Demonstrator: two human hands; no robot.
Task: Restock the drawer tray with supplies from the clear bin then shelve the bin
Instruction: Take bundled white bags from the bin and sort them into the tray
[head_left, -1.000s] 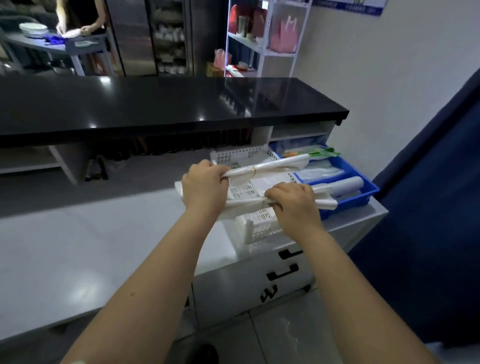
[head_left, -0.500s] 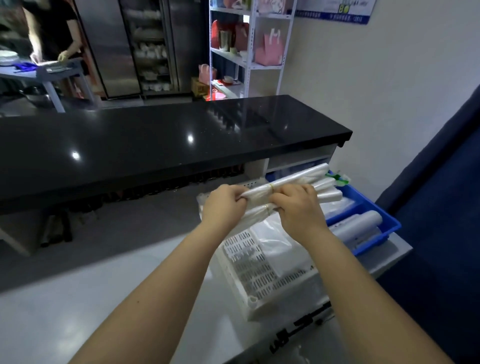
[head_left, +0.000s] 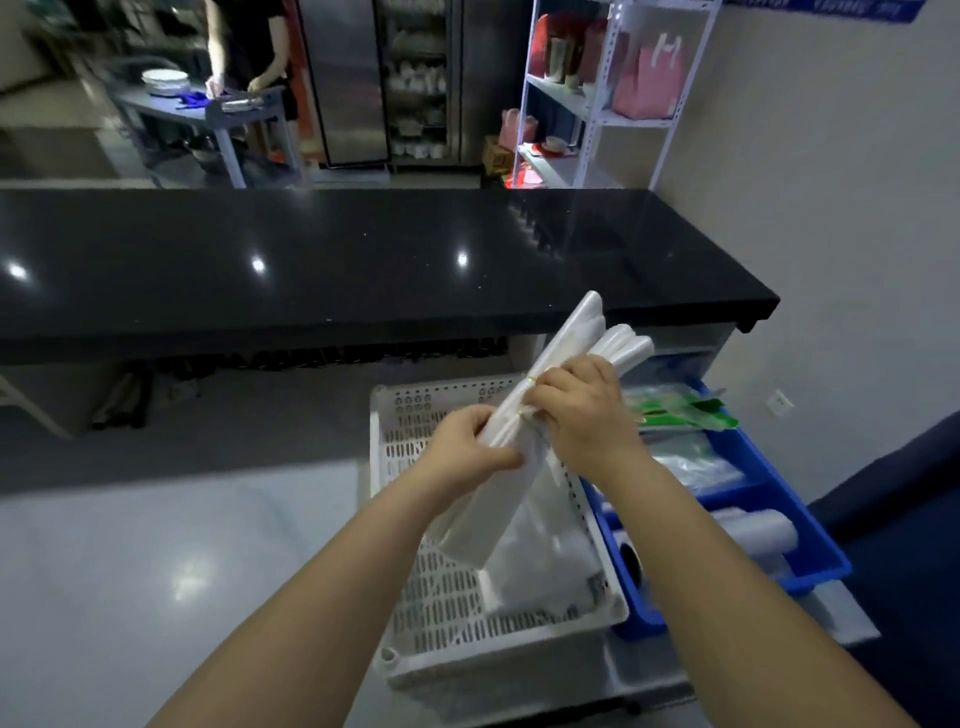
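While the banded bundle of clear bags (head_left: 485, 519) tilts up over the white perforated bin (head_left: 382, 467) on the worktop (head_left: 156, 571), left hand (head_left: 465, 449) grips its middle, right hand (head_left: 584, 410) pinches at the rubber band (head_left: 531, 381), blue tray (head_left: 810, 530) just beside the bin

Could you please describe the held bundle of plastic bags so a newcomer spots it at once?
Below the black counter, a white perforated basket sits beside a blue tray. Over the basket, the left hand and right hand grip the bundle of plastic bags; unlike the rolls in the tray, it is raised, tilted and cinched by a yellowish band.
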